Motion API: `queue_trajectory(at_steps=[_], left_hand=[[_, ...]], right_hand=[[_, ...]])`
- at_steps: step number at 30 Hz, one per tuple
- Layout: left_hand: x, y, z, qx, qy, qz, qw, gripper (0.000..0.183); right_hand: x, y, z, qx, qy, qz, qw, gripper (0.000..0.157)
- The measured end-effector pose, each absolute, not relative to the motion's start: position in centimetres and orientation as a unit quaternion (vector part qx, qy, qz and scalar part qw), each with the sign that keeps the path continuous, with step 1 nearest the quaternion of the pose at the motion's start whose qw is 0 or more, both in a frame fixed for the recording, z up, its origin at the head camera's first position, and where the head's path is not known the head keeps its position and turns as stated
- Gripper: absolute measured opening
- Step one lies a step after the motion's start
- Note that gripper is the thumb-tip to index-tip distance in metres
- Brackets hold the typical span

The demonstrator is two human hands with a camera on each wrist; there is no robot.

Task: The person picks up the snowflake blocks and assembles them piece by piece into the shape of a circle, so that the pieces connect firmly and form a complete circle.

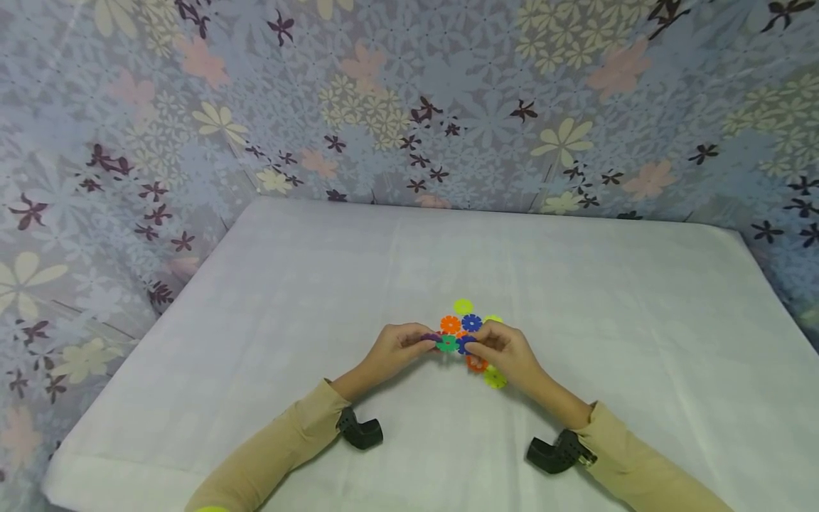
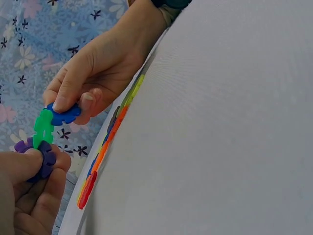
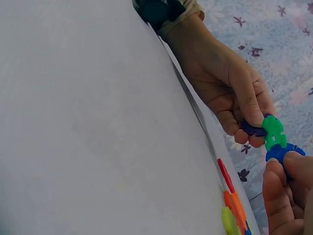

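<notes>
Three notched plastic discs are joined in a row above the table: a purple disc, a green disc and a blue disc. My left hand pinches the purple disc at the left end between thumb and fingers. At the right end, the blue disc is pinched by my right hand. The green disc stands between the two hands, its edges slotted into both neighbours. Fingers hide part of the purple and blue discs.
Loose discs lie flat on the white-covered table beneath and behind the hands, among them an orange disc, another blue disc, a yellow disc and a red disc. A flowered cloth hangs behind the table.
</notes>
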State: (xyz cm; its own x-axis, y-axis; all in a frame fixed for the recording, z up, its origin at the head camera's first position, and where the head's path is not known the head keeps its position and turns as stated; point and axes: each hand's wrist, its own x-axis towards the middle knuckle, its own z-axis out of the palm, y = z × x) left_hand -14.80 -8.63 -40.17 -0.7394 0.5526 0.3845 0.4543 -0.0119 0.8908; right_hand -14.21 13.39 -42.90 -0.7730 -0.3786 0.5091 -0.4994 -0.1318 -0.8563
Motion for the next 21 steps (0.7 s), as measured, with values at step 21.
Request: queue_trajectory(at_steps=[21], left_hand=[[-14.6,-8.5,-40.0,0.387,0.728,0.566,-0.026,0.011]], right_hand=[[-13.6,12.9,-41.0,0.352,-0.688,0.627,0.096,0.021]])
